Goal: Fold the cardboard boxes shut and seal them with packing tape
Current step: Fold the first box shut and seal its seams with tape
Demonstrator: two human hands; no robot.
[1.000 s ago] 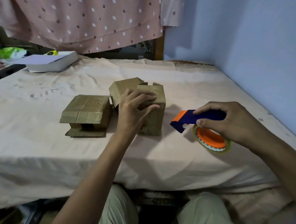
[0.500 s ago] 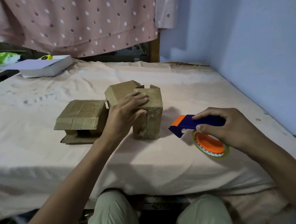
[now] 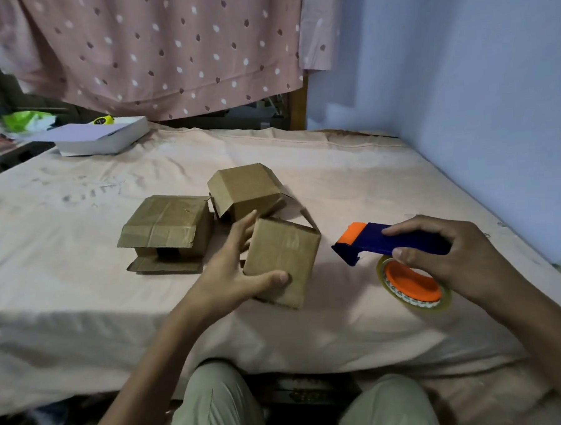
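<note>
1. a seated person is working at a cloth-covered bed (image 3: 82, 307), with the left hand (image 3: 233, 273) gripping the nearest cardboard box (image 3: 283, 261), thumb across its near face and fingers reaching round the far side; the box is sitting tilted near the front edge, between the two hands.

2. the grip looks meant to turn or steady the box so a seam comes up for taping, though which face is open cannot be told from this angle.

3. the right hand (image 3: 450, 258) is holding a blue and orange tape dispenser (image 3: 388, 242) by its handle, fingers curled round it, its orange nose pointing toward the box; it is hovering just beside the box, apart from it, seemingly ready for the seal.

4. a roll of clear packing tape (image 3: 413, 286) is riding on the dispenser's orange hub below the handle.

5. counting the cardboard: three boxes in all. a second box (image 3: 168, 229) is lying left of the held one with a flap folded out on the cloth below its dark opening, so it is looking unsealed.

6. a third box (image 3: 244, 190) is sitting behind the other two, one flap hanging loose at its front, and is likely also waiting for tape.

7. one dispenser, one roll, two hands in use.

8. a white box (image 3: 103, 137) is resting at the bed's far left corner, well apart from the work, beneath a spotted pink curtain (image 3: 166, 49).
</note>
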